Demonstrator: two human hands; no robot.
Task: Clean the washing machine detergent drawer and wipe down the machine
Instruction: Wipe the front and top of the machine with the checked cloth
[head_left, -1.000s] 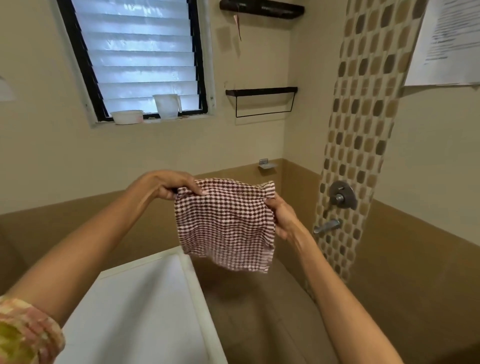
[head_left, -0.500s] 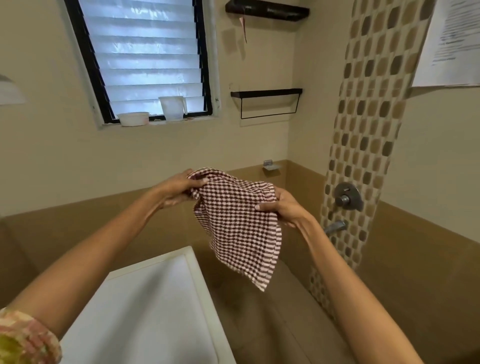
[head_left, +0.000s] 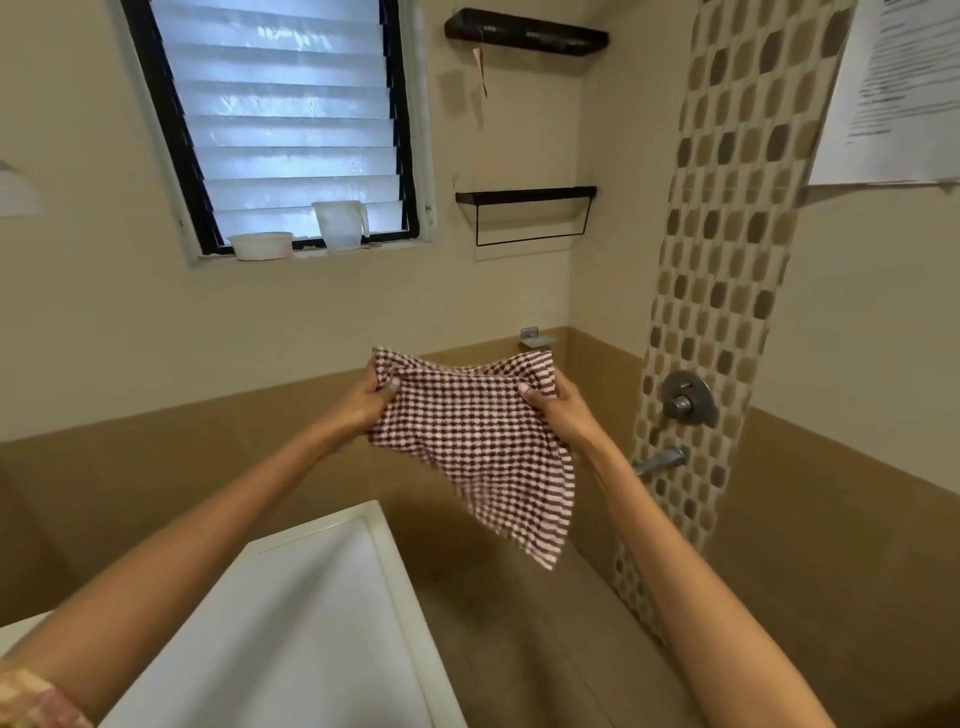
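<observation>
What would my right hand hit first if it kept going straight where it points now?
Beyond the checked cloth it holds, your right hand would probably reach the brown wall tiles; depth is unclear.

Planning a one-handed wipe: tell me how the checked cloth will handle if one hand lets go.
Probably floppy: the cloth sags between the left hand and right hand, lower corner hanging. Likely light, since pinches at its top edge carry it. Its woven texture should resist slipping.

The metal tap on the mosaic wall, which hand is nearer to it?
The right. The right hand grips the checked cloth just left of the tap; the left hand grips it farther left.
</observation>
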